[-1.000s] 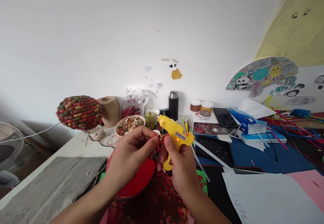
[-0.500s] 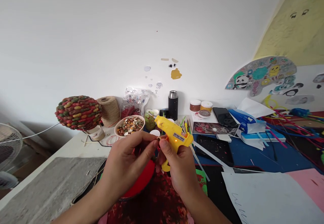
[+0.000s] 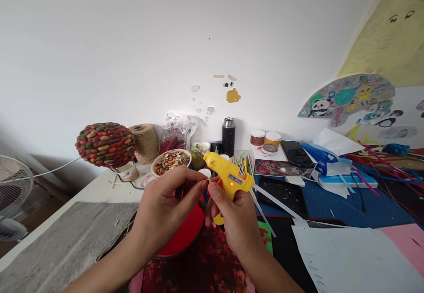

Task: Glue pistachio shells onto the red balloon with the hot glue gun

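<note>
My right hand [image 3: 239, 215] is wrapped round a yellow hot glue gun [image 3: 221, 167], whose nozzle points up and to the left. A small orange light glows on the gun's side. My left hand [image 3: 168, 200] is closed in a pinch, its thumb and index fingertips touching or nearly touching my right thumb. A tiny pale bit shows at the fingertips; what it is I cannot make out. Beneath my left hand lies a round, bright red surface [image 3: 182, 233], partly covered by the hand. A dark red, paint-stained area [image 3: 198, 271] spreads below both hands.
A ball covered in coloured pieces [image 3: 105, 145] stands at left, beside a twine spool [image 3: 145, 143] and a bowl of shells or seeds [image 3: 172, 162]. Behind are a black flask [image 3: 228, 137], paint jars [image 3: 272, 138] and a phone [image 3: 295, 153]. White paper [image 3: 341, 253] lies at right.
The view has shifted slightly, so the background sits a little further right. Both hands keep nearly the same pose, and the glue gun stays in my right hand.
</note>
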Tool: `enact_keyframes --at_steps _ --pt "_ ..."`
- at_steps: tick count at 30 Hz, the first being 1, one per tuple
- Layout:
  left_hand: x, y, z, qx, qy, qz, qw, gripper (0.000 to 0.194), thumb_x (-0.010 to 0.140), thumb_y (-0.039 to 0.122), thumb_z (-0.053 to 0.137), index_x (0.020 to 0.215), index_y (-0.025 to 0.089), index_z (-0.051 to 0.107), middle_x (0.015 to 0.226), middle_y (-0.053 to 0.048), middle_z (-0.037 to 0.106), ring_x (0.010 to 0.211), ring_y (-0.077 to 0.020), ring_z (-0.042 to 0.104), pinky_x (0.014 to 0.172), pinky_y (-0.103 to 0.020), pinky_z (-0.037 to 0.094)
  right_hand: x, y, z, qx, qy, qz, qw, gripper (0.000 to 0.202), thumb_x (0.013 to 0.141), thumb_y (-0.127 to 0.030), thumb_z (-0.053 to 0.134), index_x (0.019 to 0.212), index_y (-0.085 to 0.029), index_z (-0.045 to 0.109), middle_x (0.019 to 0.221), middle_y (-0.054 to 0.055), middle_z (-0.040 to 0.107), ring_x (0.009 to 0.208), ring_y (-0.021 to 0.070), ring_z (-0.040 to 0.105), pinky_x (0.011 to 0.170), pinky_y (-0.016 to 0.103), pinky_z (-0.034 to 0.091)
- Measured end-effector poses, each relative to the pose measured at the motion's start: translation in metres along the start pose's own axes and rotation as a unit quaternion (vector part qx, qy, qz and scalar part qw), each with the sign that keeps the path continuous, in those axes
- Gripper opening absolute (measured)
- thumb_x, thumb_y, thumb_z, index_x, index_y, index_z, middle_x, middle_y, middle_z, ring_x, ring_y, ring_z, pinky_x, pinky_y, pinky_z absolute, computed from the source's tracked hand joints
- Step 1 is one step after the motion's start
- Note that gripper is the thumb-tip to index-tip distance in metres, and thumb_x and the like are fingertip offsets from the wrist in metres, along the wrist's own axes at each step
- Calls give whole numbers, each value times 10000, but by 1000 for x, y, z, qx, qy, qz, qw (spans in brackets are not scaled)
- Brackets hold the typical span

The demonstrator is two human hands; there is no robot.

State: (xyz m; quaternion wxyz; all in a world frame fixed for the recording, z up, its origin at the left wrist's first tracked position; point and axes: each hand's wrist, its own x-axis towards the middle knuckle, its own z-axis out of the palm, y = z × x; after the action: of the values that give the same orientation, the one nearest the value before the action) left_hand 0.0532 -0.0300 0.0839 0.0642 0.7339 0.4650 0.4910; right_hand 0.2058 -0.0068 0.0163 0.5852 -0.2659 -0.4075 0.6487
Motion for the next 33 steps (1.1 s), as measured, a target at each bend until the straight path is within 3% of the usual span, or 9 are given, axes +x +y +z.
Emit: enact_keyframes --at_steps 3,17,23,28,33 --pt "0 0 -1 7 8 6 1000 132 987 191 752 906 233 847 820 18 855 650 -119 720 615 -190 543 -1 1 -1 -2 -6 1 1000 566 842 -696 975 932 -178 762 513 -89 588 379 99 606 422 178 470" --pt "-6 2 -5 92 21 82 992 158 969 117 699 902 206 810 721 47 773 576 -76 651 581 -171 484 -1 -10 8 -40 -8 -1 999 613 748 -768 980 797 -208 736 503 -79 544 411 111 550 396 204 509" --pt "-3 7 -7 50 3 0 999 179 931 179 682 822 214 820 657 31 773 531 -105 645 520 -184 485 -3 -9 10 -53 -28 8 998 640 797 -736 955 620 -219 623 497 -57 535 428 102 528 442 221 565" --pt "-2 5 -7 18 -3 -61 998 195 895 268 697 769 207 834 660 -6 796 509 -125 644 497 -202 497 -4 -9 12 -37 -27 9 999 546 781 -692 981 806 -204 737 517 -83 541 415 98 513 418 214 542" --pt "0 6 -8 -60 -18 -118 991 192 870 313 725 745 202 817 643 -20 790 505 -142 639 487 -212 510 -5 -9 12 -33 -26 6 999 573 777 -715 983 834 -192 755 521 -80 554 414 96 515 415 216 535"
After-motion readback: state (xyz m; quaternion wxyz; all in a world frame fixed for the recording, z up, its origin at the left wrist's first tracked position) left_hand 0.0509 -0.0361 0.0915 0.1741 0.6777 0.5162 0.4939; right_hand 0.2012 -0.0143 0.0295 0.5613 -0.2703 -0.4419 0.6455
